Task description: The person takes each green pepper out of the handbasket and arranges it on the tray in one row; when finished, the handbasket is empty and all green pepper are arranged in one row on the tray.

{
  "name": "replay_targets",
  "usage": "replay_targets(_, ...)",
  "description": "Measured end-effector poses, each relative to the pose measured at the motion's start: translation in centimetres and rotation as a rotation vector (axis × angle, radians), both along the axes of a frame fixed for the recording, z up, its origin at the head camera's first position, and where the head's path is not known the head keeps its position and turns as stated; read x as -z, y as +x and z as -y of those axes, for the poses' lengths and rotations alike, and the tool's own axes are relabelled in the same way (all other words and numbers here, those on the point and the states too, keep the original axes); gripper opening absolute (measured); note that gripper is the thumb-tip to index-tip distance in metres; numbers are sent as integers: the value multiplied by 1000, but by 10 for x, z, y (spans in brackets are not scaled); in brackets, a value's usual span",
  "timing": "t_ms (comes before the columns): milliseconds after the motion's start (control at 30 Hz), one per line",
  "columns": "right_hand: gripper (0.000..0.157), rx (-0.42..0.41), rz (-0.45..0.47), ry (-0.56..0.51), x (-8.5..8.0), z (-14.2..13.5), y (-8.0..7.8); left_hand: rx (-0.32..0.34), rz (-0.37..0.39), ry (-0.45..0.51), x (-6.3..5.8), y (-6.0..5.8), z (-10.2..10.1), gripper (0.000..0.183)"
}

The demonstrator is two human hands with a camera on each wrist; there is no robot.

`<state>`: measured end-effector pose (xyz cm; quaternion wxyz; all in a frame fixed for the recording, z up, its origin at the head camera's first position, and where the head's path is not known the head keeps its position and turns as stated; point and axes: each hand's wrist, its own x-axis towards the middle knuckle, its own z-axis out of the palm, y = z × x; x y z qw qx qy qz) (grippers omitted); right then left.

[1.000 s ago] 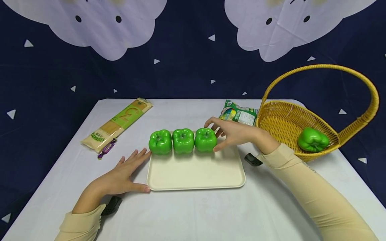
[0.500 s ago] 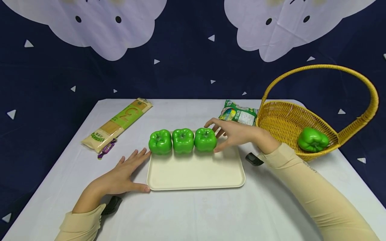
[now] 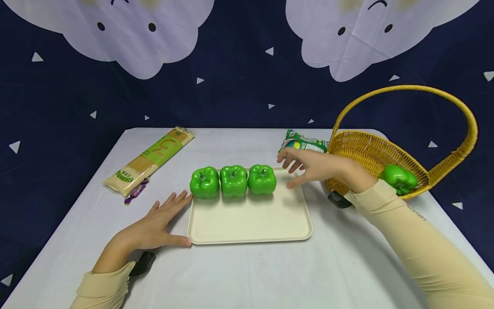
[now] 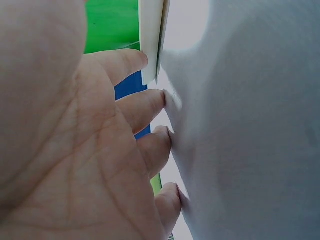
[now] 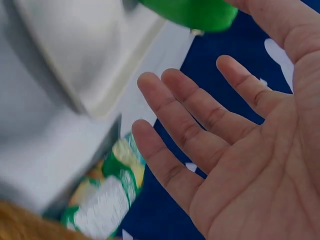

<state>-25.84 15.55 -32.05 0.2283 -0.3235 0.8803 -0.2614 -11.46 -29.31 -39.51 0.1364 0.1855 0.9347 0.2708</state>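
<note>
Lining the far side of the pale tray (image 3: pixel 251 223), 3 green peppers (image 3: pixel 233 181) stand upright and side by side, leaving the tray's broad near half and a narrower strip on the right as bare surface. The left hand (image 3: pixel 156 227) spans the tray's left edge, its fingers spread and holding nothing: 1 fingertip touches the rim, the others rest on the worktop (image 3: pixel 247 274). The right hand (image 3: pixel 314 165) hovers by the far right corner, fingers relaxed around nothing, a gap parting it from the nearest pepper. White cloth runs from the tray's near rim toward the person. Behind the right hand, a green snack bag (image 3: pixel 305 142) and a wicker basket (image 3: pixel 355 146) crowd the way; a long packet (image 3: pixel 152 161) and a purple sweet (image 3: pixel 137 190) lie far left.

The tray's peppers are glossy, bright green and blocky, with lobed shoulders and short stems in dimpled tops. A 4th pepper (image 3: pixel 399 178) lies tilted in the basket, partly behind the right sleeve (image 3: pixel 417 227).
</note>
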Motion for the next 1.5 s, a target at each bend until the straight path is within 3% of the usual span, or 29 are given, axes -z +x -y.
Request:
replay_targets(433,57,118,-52,17,-20,-47,1,12,-8,20,1,-2,0,124)
replay_targets(667,63,147,-138,100,-28,-69,-2,9,-11,27,4,1,2,122)
replay_targets(900,68,190,-54,208,-32,-105,-3,6,-9,17,3,0,1,124)
replay_targets(1233,73,182,-8,420,-32,-144,0,10,-17,11,2,-1,3,122)
replay_targets(1500,84,145,77,456,-27,-157,5,9,-11,13,4,-1,2,122)
